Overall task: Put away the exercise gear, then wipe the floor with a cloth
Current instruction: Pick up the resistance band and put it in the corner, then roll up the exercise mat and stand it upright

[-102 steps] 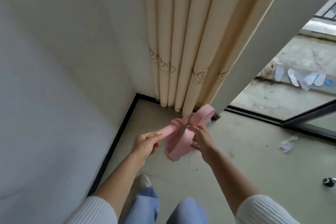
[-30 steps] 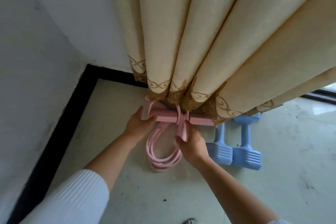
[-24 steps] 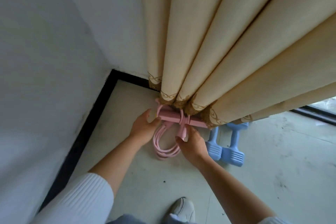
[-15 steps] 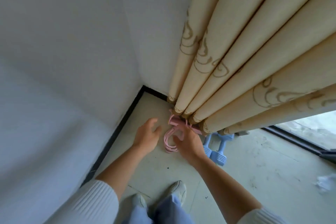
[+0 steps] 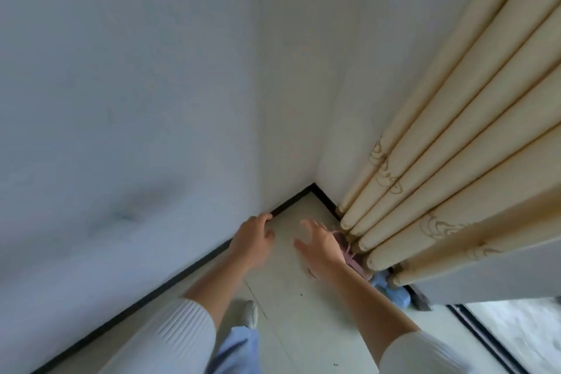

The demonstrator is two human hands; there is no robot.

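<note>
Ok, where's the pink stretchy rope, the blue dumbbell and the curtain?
pink rubber pull rope (image 5: 355, 263), head view, loops by the curtain hem.
light blue plastic dumbbell (image 5: 394, 294), head view, its rounded end.
cream pleated curtain (image 5: 440, 179), head view, a middle fold.

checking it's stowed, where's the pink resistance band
Head view, right of centre: the pink resistance band lies on the floor under the curtain hem, between the right hand and the blue dumbbells.

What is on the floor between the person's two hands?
Nothing. In the head view, only bare pale floor shows between the left hand and the right hand.
</note>
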